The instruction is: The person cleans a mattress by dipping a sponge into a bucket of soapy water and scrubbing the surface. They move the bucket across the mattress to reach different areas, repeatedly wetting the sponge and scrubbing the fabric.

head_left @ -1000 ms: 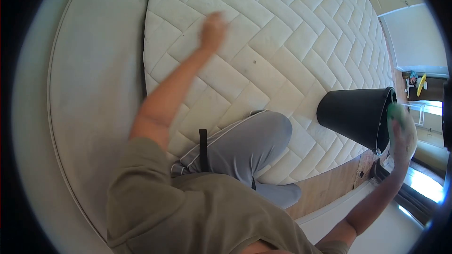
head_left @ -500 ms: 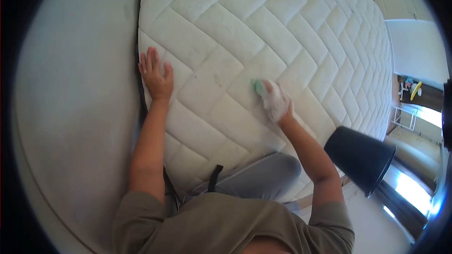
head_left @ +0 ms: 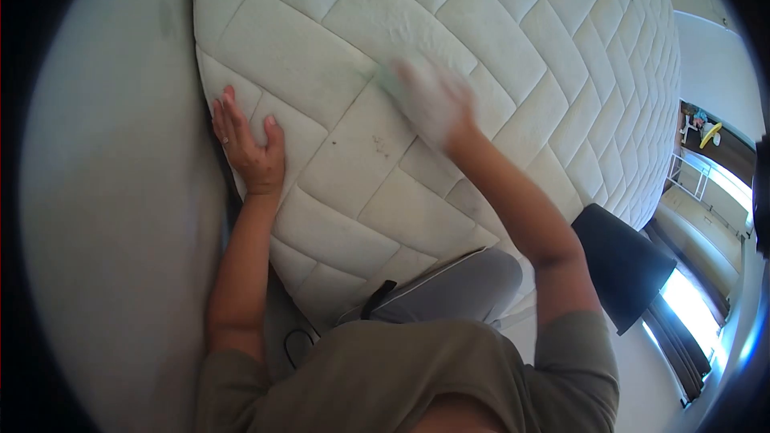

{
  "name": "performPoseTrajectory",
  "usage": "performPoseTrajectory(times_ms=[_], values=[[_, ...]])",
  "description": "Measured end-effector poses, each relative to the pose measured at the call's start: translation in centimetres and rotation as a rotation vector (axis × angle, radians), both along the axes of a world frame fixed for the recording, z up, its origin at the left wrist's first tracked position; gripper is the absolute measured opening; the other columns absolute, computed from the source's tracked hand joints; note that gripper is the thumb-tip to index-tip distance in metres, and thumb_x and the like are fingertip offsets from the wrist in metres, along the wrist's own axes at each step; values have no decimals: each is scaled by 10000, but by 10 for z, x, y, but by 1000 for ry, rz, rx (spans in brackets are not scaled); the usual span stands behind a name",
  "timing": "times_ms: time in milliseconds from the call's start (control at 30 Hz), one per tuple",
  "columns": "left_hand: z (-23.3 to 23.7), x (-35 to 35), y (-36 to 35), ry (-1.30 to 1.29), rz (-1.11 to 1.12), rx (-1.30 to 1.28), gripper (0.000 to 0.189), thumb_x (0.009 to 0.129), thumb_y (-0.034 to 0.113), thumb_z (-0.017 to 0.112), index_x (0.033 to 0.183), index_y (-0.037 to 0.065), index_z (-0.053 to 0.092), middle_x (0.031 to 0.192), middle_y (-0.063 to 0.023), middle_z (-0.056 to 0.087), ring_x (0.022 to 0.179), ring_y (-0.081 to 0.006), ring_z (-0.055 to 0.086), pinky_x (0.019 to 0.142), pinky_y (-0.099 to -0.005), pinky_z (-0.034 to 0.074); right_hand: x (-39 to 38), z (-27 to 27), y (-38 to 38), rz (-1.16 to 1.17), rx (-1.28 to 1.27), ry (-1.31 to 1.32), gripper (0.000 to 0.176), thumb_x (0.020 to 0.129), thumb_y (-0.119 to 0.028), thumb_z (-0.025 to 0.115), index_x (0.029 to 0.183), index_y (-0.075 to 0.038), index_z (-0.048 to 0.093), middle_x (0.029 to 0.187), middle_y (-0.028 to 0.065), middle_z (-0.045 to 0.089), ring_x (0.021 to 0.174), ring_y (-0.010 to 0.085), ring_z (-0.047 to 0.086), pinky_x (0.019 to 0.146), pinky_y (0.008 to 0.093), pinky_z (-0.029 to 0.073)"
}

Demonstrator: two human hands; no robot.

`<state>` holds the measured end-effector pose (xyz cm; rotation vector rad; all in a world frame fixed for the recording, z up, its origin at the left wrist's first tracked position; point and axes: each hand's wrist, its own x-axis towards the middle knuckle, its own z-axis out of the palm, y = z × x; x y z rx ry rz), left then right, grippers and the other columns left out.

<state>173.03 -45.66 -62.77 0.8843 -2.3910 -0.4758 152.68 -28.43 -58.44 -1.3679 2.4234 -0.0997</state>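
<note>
A white quilted mattress [head_left: 309,76] fills the middle of the head view, with small dark marks [head_left: 381,146] on its cover. My left hand [head_left: 253,152] lies flat on the mattress near its left edge, fingers stretched out and a ring on one of them. My right hand [head_left: 443,104] is blurred by motion and looks coated in white, like foam. It is closed on a pale green scrubber [head_left: 390,80] against the cover. Smearing and the hand hide whether that is a sponge or a brush.
My knee in grey trousers [head_left: 461,285] rests at the mattress's near side, beside a black strap [head_left: 378,298]. A black bucket [head_left: 622,265] stands at the right. A pale wall or panel [head_left: 112,192] runs along the left. Farther right is a white metal frame [head_left: 688,176].
My right hand has moved up and to the left across the mattress with the green scrubber. My left hand stays on the left edge. The whole view has shifted somewhat.
</note>
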Motion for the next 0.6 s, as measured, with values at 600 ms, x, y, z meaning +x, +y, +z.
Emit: performPoseTrajectory(times_ms=[600], values=[[4,1,6,49,-19,-21,646,791,141,519,1320,-72,214,1285,-237,384,1191,-393,348,1021,-466,212,-14,-30,-29,-22,-296,139,330,849,-242,423,1157,-133,472,1043,149,539,1024,298,485,931,498,282]])
